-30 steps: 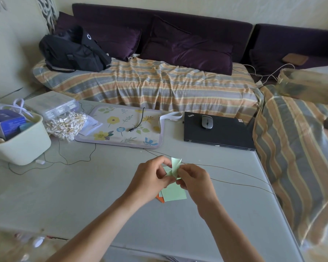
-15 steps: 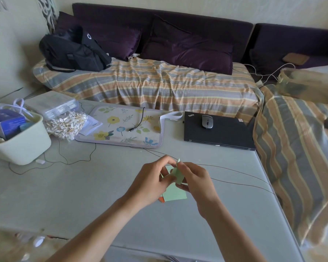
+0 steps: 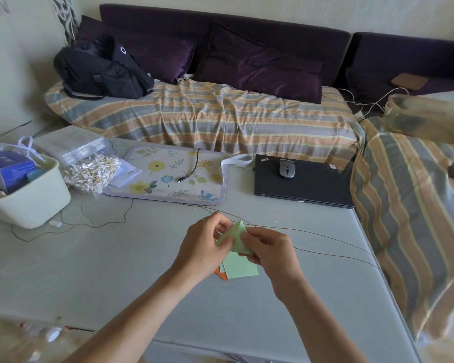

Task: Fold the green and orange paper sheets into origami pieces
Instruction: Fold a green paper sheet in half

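The green paper piece (image 3: 237,238), partly folded with a point up, sits just above the bench (image 3: 116,271), pinched between both hands; the left hand (image 3: 203,248) grips its left edge with curled fingers, the right hand (image 3: 271,251) grips its right side the same way. Beneath them lies a flat green sheet (image 3: 240,267) on the bench, with an orange sheet (image 3: 220,275) peeking out from under its left corner — only a sliver shows. Further back sit a closed black laptop (image 3: 303,183) with a grey mouse (image 3: 286,168) on its lid, a floral mat (image 3: 168,176) and — at the left edge — a cream bin (image 3: 29,203).
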Motion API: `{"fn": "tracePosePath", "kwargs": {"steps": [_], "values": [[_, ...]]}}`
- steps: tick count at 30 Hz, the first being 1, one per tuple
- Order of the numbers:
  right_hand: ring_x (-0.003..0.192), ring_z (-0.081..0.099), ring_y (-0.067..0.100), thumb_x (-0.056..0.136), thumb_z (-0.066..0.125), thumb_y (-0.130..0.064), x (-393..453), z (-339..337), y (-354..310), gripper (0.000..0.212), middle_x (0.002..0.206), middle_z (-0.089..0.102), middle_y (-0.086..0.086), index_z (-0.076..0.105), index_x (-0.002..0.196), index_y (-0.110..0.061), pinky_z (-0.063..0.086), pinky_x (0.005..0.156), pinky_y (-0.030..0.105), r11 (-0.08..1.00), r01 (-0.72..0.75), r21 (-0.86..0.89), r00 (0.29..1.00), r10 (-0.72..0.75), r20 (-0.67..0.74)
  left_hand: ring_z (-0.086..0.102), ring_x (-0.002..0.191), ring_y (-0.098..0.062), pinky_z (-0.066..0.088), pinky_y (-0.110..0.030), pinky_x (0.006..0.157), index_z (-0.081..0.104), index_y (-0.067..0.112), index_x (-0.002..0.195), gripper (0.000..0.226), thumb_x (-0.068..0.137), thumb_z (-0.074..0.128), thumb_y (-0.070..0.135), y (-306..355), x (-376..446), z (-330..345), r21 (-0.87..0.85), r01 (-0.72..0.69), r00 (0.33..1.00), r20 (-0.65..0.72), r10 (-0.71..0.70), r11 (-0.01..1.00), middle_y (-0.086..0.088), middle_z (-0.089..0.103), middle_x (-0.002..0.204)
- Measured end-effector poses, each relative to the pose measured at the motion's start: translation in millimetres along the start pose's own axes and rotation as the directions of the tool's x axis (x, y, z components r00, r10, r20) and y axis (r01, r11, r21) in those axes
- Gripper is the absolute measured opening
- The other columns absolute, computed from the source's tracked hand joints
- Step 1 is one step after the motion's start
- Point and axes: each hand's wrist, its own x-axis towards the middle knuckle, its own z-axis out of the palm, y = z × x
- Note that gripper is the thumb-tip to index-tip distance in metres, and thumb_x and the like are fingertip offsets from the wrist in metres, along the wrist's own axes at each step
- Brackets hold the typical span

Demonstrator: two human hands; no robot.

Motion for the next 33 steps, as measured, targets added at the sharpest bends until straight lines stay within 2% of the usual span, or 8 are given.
{"fn": "tracePosePath", "kwargs": {"steps": [4, 8, 10, 13, 17, 22, 28, 33], "values": [[0.074, 0.067, 0.014, 0.094, 0.066, -0.012, 2, -1, 0, 0.013, 0.086, 0.076, 0.011, 0.078, 0.093, -0.017, 0.055, 0.071, 0.027, 1.000, -0.001, -0.021, 1.000, 0.001, 0.024, 0.065, 0.081, -0.003, 0.052, -0.021, 0.069, 0.063, 0.025, 0.100, 0.024, 0.084, 0.078, 0.035, 5, -3, -1, -0.064, 0.024, 0.997, 0.078, -0.019, 0.998, 0.013, 0.070, 0.090], [0.077, 0.066, 0.022, 0.088, 0.069, -0.015, 6, 0, 6, 0.007, 0.081, 0.074, 0.011, 0.075, 0.086, -0.018, 0.055, 0.078, 0.046, 0.999, 0.014, -0.049, 1.000, -0.014, -0.003, 0.066, 0.074, -0.001, 0.053, -0.019, 0.064, 0.064, 0.024, 0.097, 0.014, 0.088, 0.074, 0.030, 9, -3, -3, -0.060, 0.072, 0.995, 0.073, -0.067, 0.996, 0.011, 0.071, 0.088], [0.074, 0.063, 0.022, 0.086, 0.067, -0.015, 8, -2, 9, 0.009, 0.073, 0.069, 0.004, 0.074, 0.084, -0.020, 0.050, 0.075, 0.041, 0.998, 0.008, -0.057, 1.000, -0.009, -0.021, 0.064, 0.070, -0.001, 0.049, -0.016, 0.054, 0.066, 0.026, 0.096, 0.005, 0.092, 0.064, 0.024, 11, -3, -5, -0.068, 0.120, 0.991, 0.073, -0.115, 0.990, 0.010, 0.071, 0.087], [0.072, 0.060, 0.020, 0.086, 0.066, -0.017, 9, -4, 10, 0.010, 0.074, 0.067, 0.001, 0.072, 0.081, -0.023, 0.047, 0.073, 0.036, 0.995, -0.002, -0.095, 1.000, 0.001, -0.016, 0.066, 0.074, -0.007, 0.050, -0.022, 0.045, 0.067, 0.029, 0.099, 0.012, 0.093, 0.059, 0.021, 13, -4, -7, -0.119, 0.206, 0.975, 0.106, -0.193, 0.971, 0.010, 0.070, 0.089], [0.067, 0.054, 0.015, 0.079, 0.067, -0.026, 6, -1, 8, 0.005, 0.068, 0.062, -0.007, 0.070, 0.076, -0.024, 0.042, 0.066, 0.031, 0.984, 0.008, -0.179, 1.000, -0.005, 0.018, 0.071, 0.087, -0.020, 0.056, -0.032, 0.048, 0.069, 0.037, 0.101, 0.023, 0.092, 0.062, 0.016, 15, -5, -8, -0.265, 0.298, 0.949, 0.190, -0.253, 0.917, 0.007, 0.073, 0.099], [0.072, 0.057, 0.010, 0.085, 0.069, -0.017, 7, 0, 10, 0.008, 0.077, 0.067, -0.008, 0.070, 0.082, -0.025, 0.043, 0.064, 0.024, 0.958, 0.066, -0.278, 0.998, -0.068, 0.004, 0.071, 0.068, -0.011, 0.054, -0.021, 0.055, 0.074, 0.023, 0.085, 0.009, 0.089, 0.070, 0.016, 15, -5, -7, -0.249, 0.350, 0.935, 0.148, -0.322, 0.903, -0.002, 0.075, 0.090], [0.067, 0.053, 0.007, 0.080, 0.066, -0.006, 5, 0, 9, 0.021, 0.072, 0.063, -0.011, 0.066, 0.078, -0.026, 0.041, 0.060, 0.020, 0.936, 0.180, -0.303, 0.983, -0.183, 0.018, 0.063, 0.048, -0.015, 0.051, -0.025, 0.045, 0.071, 0.006, 0.090, 0.016, 0.091, 0.058, -0.004, 17, -5, -9, -0.406, 0.517, 0.856, 0.250, -0.453, 0.754, -0.010, 0.068, 0.078], [0.082, 0.066, 0.010, 0.081, 0.071, -0.017, 4, 2, 8, 0.012, 0.087, 0.072, -0.011, 0.071, 0.080, -0.029, 0.050, 0.069, 0.021, 0.924, 0.229, -0.305, 0.973, -0.212, 0.089, 0.071, 0.063, -0.017, 0.059, -0.027, 0.058, 0.071, 0.002, 0.096, 0.020, 0.091, 0.053, -0.006, 16, 0, -10, -0.538, 0.578, 0.808, 0.273, -0.522, 0.614, -0.012, 0.073, 0.084]]}}
